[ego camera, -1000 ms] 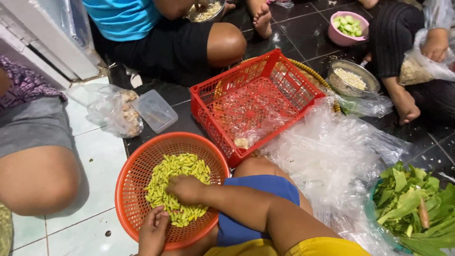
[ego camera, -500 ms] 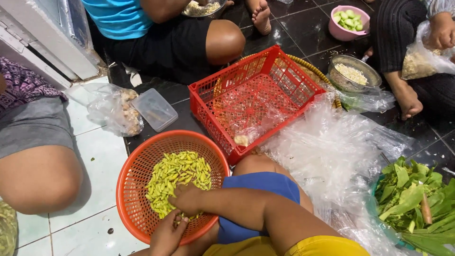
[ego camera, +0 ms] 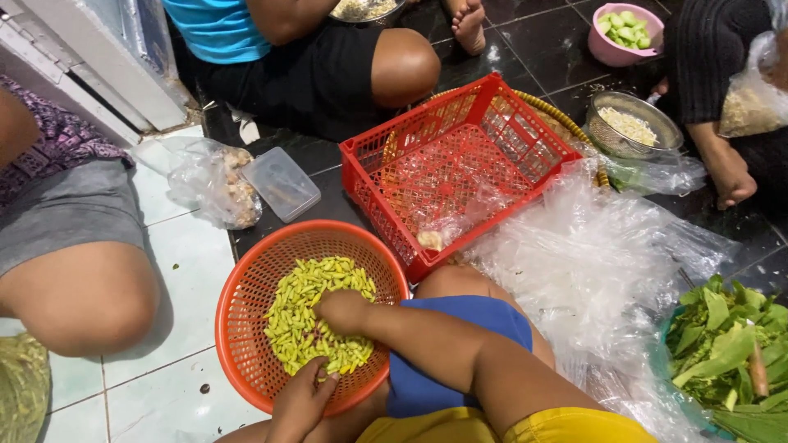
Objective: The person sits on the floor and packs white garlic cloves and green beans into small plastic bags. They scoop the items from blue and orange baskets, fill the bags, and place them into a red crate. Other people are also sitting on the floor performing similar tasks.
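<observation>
We're over a round orange plastic basket point(ego camera: 246, 328) with a mesh wall, sitting on the tiled floor point(ego camera: 156, 385) against our knee, holding a loose heap of small yellow-green chilies point(ego camera: 308, 324), slim and glossy. Behind it is a square red plastic crate point(ego camera: 460, 164), lattice sides, with crinkled clear plastic sheet point(ego camera: 599, 254) spilling to its right and leafy greens point(ego camera: 726, 344) at the far right edge. Versus a second ago, our left hand point(ego camera: 300, 402) has moved from the basket's near rim in onto the heap; our right hand point(ego camera: 343, 310) has shifted slightly towards the middle. Right hand lies knuckles-up, loosely curled on the chilies; whether it's gripping any, we can't tell. Left hand's fingers are half open, tips touching the chilies' near edge.
</observation>
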